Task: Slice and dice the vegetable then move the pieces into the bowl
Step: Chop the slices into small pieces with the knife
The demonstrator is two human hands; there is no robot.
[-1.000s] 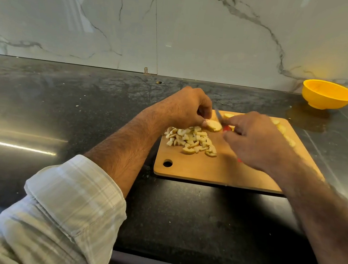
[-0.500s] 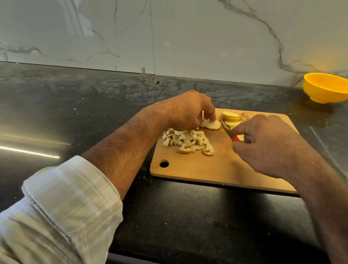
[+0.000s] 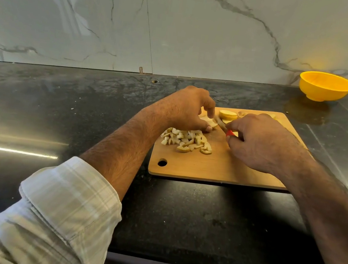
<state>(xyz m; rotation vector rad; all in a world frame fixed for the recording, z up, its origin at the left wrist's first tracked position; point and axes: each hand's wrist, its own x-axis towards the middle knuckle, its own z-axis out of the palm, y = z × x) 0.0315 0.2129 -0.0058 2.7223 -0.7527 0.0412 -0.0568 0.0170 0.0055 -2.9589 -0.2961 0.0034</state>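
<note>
Black counter (image 3: 181, 209), cutting board (image 3: 219, 168), left hand (image 3: 184, 109) pinching slice (image 3: 209, 121)

I can read no text, label, brand, number or sign anywhere in my view: nothing legible on the rectangular wooden cutting board (image 3: 214, 167), the round yellow plastic bowl (image 3: 325, 87), the black stone countertop (image 3: 62, 107) or the white marble wall (image 3: 182, 23).

Black stone counter (image 3: 62, 107) w/ marble backsplash (image 3: 182, 23) behind.
</note>
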